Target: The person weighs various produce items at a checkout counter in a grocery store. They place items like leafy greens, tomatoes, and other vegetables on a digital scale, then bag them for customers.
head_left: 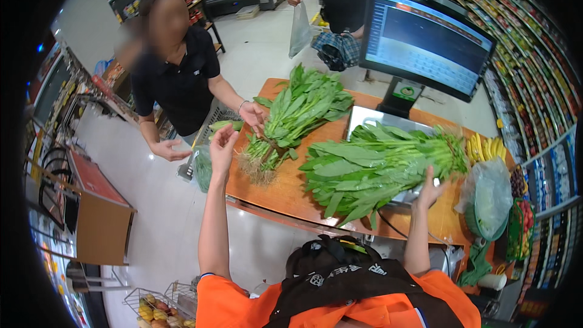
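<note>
My left hand is raised over the counter's left edge, fingers loosely bent, with nothing visible in it. Close by lies a bunch of leafy greens, its pale roots toward me and its stems tied. My right hand is at the near side of a second leafy bunch, fingers against its stems and thumb spread. That bunch rests across a metal weighing scale, covering most of the plate. A person's hand reaches toward the first bunch's stems, near my left hand.
The wooden counter carries a touchscreen monitor, bananas and a bagged green basket. Across from me stands a person beside a grey shopping basket. Behind, another person holds a plastic bag.
</note>
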Demonstrator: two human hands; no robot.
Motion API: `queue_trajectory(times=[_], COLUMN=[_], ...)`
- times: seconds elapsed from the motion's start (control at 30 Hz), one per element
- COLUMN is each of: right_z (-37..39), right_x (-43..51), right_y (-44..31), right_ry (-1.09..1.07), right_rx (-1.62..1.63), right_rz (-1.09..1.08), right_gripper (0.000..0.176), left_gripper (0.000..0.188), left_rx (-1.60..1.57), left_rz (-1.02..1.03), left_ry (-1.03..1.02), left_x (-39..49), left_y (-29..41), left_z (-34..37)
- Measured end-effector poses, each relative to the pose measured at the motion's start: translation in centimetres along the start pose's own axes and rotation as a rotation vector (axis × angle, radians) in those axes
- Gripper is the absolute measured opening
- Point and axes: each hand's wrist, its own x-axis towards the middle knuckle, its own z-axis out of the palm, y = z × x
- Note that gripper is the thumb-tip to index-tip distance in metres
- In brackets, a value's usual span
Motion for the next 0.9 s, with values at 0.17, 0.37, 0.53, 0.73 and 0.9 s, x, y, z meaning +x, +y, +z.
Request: queue_trajectory(times=[0.17, 0.37, 0.53, 0.73, 0.9], right_z=[5.3, 26.6, 32.7, 28.0, 22.3], right_x=[-7.5, -20.3, -22.8, -24.2, -20.9], right_y=[-10.0, -2.3, 6.6, 0.0, -7.8], right_ry=[-0.614, -1.313, -0.882, -1.111, -1.440], right_rx=[0.326, 0.133, 0.076, 0.268, 0.369], right_rz=[-0.366, 0.983, 0.959, 1.175, 0.826], right_gripper=[0.068, 0.114, 0.096, 0.067, 0.052], left_gripper=[0.052, 0.100, 0.098, 0.079, 0.053], left_rx=[0.242, 0.717, 0.808, 0.749, 0.141], left_rz=[-0.070, 0.018, -0.231, -0.192, -0.088], left_ry=[-0.208, -0.484, -0.681, -0.492, -0.455], left_x=[3.1, 9.8, 10.3, 5.3, -3.7], left_y=[-10.7, -16.1, -16.3, -8.3, -1.0], left_z=[-1.2, 5.0, 8.0, 3.3, 2.0])
